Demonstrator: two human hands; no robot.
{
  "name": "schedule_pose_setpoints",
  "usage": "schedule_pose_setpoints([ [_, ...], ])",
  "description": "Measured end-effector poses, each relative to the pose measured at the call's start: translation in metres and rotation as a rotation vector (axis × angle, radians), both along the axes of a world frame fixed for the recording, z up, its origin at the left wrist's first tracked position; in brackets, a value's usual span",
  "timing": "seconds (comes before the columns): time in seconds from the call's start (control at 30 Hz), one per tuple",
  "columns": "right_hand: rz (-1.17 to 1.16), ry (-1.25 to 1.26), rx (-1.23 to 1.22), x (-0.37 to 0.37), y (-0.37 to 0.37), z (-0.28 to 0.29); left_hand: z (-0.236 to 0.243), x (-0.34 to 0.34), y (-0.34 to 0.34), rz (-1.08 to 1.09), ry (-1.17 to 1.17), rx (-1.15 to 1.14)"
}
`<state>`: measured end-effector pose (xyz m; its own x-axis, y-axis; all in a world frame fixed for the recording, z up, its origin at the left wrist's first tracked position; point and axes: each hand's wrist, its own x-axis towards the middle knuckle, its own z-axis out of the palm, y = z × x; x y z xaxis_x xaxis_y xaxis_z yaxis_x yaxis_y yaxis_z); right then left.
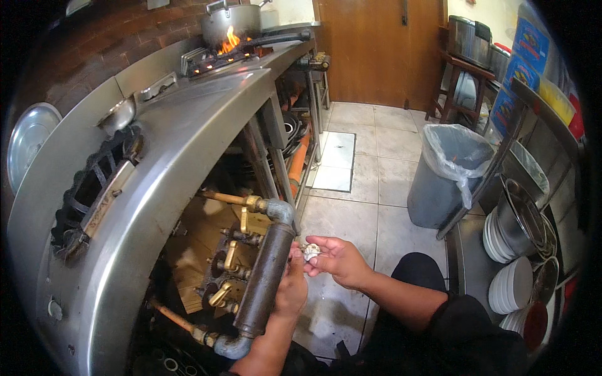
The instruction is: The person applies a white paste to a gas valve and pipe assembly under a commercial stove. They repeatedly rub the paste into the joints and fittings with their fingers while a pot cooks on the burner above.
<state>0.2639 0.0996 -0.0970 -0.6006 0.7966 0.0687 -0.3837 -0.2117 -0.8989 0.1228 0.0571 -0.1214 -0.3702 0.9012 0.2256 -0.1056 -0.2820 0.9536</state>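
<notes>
Between my two hands, beside the gas manifold, is a small white-and-brown piece (311,252) whose kind I cannot make out. My right hand (342,262) pinches it between thumb and fingers. Close on its left, my left hand (291,287) is closed, its fingertips meeting at the piece's left end; part of this hand and wrist is behind the pipe. The thick dark manifold pipe (266,279) has grey elbows at both ends. Brass valve levers (231,255) stick out along it, and a copper pipe (222,197) joins its upper elbow.
Above the pipe runs a steel stove counter (182,144) with a burner grate (94,188). Flames (231,41) rise beside a pot (232,22) at the far end. A lined grey bin (439,182) stands on the tiles; stacked white bowls (509,285) sit on the right shelf.
</notes>
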Motion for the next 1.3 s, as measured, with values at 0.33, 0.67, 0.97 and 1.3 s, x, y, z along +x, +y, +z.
schedule_pose_setpoints([
  [0.33, -0.214, -0.123, 0.088, 0.001, -0.006, 0.005, -0.013, 0.008, -0.002, -0.040, -0.263, -0.041],
  [0.67, -0.292, -0.107, 0.116, 0.036, 0.027, -0.007, -0.003, -0.020, -0.005, -0.013, -0.424, -0.032],
  [0.97, -0.353, -0.264, 0.227, 0.007, -0.002, -0.005, 0.007, -0.001, -0.010, -0.300, -0.616, -0.134],
  [1.3, -0.351, -0.320, 0.487, 0.003, -0.006, -0.008, 0.003, 0.003, -0.010, -0.344, -0.695, -0.167],
])
